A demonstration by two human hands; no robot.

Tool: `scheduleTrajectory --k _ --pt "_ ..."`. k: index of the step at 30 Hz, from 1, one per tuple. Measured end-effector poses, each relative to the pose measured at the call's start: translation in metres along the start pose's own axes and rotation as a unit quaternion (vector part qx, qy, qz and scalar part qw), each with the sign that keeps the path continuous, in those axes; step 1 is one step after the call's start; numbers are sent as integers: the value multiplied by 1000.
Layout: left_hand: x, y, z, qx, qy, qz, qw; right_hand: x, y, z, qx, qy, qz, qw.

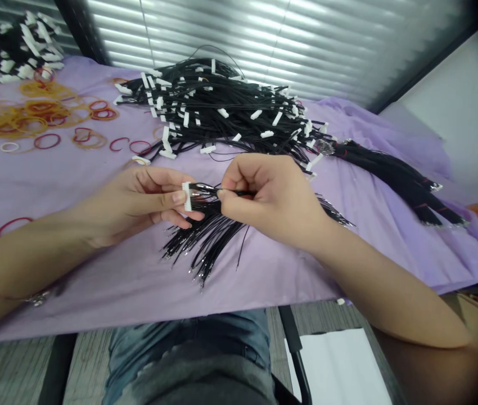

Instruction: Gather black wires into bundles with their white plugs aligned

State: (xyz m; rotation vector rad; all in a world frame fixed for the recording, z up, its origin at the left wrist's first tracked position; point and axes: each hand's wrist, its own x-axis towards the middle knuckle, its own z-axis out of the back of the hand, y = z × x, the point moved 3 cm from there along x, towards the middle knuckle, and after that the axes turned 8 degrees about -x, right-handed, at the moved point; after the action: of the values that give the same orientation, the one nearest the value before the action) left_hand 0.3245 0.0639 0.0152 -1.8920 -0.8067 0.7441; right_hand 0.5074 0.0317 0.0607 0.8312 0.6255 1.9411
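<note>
Centre of frame: my left grip [148,194], clamped on white plug [187,196], presumably steadying it; my right grip [270,194], pinching black wires [206,190] beside plug, presumably for control.

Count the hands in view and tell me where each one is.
2: the left hand holds a white connector over the purple cloth; the right hand, just beside it, pinches black wires. No other hand shows.
</note>
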Motion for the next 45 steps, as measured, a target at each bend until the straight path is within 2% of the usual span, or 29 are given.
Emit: scheduleTrajectory --k 15,19,22,30,39,45 --pt "3 1 0 -9 26 -12 1000 -2 0 -4 -24 -18 12 999" --pt "3 2 -1 -4 32 -11 999 -2 0 -6 -24 -10 20 999" --pt "2 1 -3 -2 39 -16 999 -2 0 -6 -24 2 1 1000" --pt "1 1 0 16 22 -20 999 -3 1 -5 -21 10 -2 1000" --pt "1 2 1 26 12 -4 1000 -2 0 -6 -54 19 32 998" --pt "1 2 0 29 15 2 999 -3 1 -5 -60 29 19 998"
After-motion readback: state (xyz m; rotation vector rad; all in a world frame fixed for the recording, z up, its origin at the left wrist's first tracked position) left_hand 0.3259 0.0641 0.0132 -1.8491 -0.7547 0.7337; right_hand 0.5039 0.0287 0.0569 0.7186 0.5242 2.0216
